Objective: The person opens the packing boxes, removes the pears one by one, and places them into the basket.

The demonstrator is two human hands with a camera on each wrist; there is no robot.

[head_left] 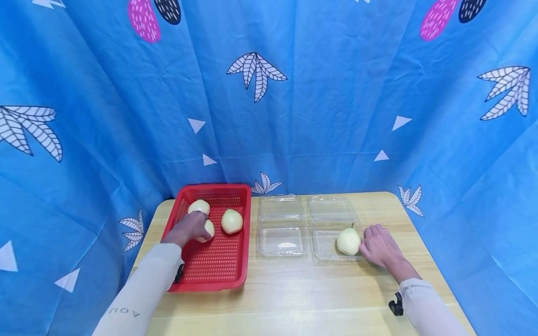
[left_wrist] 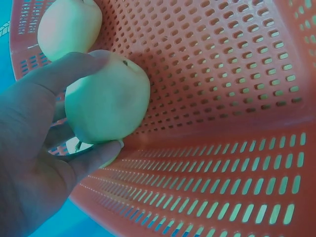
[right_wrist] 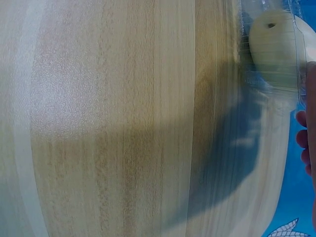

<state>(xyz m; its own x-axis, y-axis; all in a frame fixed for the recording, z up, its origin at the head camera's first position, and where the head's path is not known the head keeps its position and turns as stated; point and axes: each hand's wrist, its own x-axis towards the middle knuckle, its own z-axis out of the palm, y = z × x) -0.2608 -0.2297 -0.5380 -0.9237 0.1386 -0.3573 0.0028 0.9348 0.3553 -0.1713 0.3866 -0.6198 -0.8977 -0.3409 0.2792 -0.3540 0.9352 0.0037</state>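
Note:
My left hand [head_left: 192, 228] is inside the red basket [head_left: 247, 261], gripping a pale yellow-green pear [left_wrist: 111, 98] between thumb and fingers. Another pear [head_left: 198, 206] lies just beyond that hand, partly hidden by the fingers in the left wrist view. To its right in the basket rests a third pear [head_left: 232, 221]. My right hand [head_left: 381, 246] is beside the right edge of a clear plastic container [head_left: 325, 247], its thumb close to a pear [head_left: 348, 241] in that container. Its fingers are loosely bent, separate from one another, and not around the pear.
A second clear container [head_left: 281, 241] stands between the basket and the one with the pear; both lids [head_left: 280, 208] are folded back. The wooden table [head_left: 294, 298] meets a blue patterned curtain [head_left: 319, 116] behind and at the sides.

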